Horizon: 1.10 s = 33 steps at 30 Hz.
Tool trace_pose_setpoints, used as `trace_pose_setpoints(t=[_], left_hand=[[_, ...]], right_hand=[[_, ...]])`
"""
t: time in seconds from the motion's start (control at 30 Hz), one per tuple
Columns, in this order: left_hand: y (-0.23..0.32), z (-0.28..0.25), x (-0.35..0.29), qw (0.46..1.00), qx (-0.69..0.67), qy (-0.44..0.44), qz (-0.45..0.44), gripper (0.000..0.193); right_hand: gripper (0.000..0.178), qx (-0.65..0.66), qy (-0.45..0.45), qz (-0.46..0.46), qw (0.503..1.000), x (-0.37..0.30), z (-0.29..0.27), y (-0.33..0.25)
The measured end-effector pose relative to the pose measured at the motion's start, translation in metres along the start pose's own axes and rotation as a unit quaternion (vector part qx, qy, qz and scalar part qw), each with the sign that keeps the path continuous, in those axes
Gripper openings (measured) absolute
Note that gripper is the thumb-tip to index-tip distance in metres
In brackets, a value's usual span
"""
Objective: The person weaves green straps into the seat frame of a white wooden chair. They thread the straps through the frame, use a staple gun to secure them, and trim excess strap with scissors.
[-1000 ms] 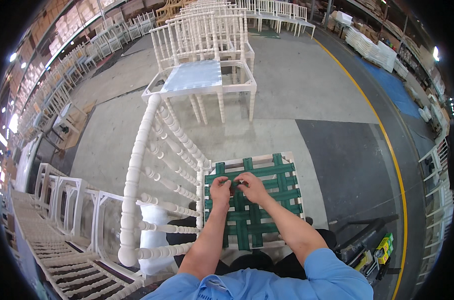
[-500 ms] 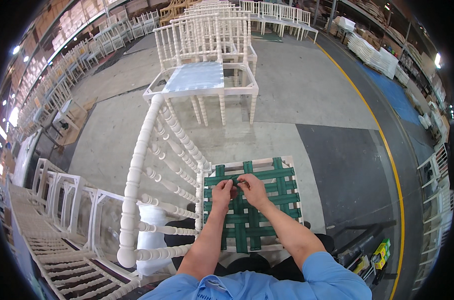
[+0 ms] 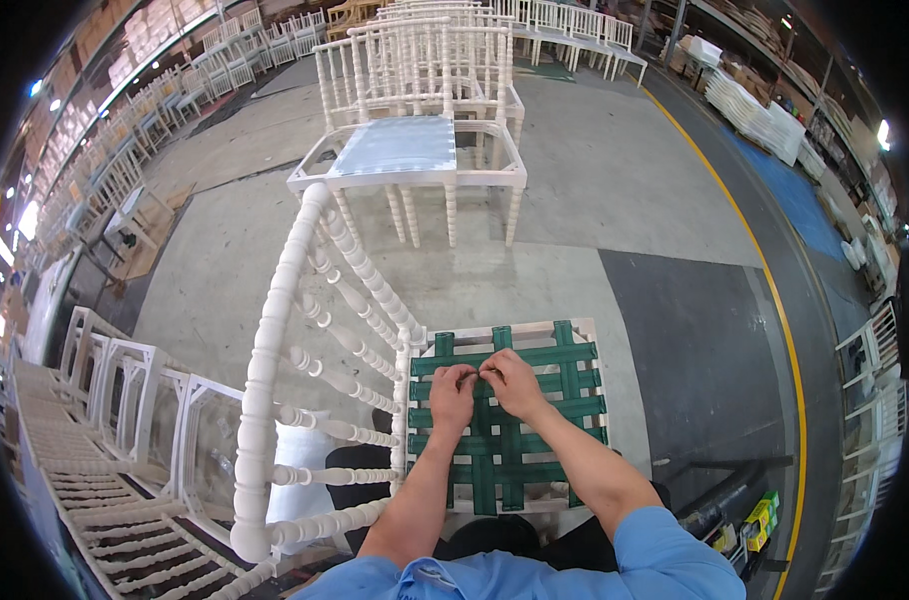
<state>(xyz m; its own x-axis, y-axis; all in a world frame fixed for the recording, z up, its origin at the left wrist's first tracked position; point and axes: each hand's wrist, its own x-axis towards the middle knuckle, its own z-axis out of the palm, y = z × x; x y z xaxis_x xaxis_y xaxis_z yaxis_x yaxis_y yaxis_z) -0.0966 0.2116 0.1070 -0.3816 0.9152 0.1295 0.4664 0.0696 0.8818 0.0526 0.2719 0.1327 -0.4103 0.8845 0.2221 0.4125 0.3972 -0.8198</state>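
Left grip (image 3: 453, 398) and right grip (image 3: 513, 385) close together over green webbing (image 3: 512, 470), open or closed unclear.

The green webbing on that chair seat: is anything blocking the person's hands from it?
Nothing visible does: the left hand and right hand are directly over the green webbing. The white chair back stands to their left, not in between.

I take this for a furniture workshop with storage: rows of white chairs (image 3: 395, 150) and bare chair frames (image 3: 155, 375) stand on a scuffed concrete floor (image 3: 565, 200), green webbing (image 3: 512, 470) crosses a seat nearest me, and I see loaded racks (image 3: 160, 38) beyond.
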Motion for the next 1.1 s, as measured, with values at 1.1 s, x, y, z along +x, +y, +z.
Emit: trace_pose_setpoints(t=[1.1], left_hand=[[-0.038,0.064,0.072,0.945,0.303,-0.117,0.046,0.052]], right_hand=[[0.014,-0.161,-0.008,0.156,0.974,0.122,0.048,0.100]])
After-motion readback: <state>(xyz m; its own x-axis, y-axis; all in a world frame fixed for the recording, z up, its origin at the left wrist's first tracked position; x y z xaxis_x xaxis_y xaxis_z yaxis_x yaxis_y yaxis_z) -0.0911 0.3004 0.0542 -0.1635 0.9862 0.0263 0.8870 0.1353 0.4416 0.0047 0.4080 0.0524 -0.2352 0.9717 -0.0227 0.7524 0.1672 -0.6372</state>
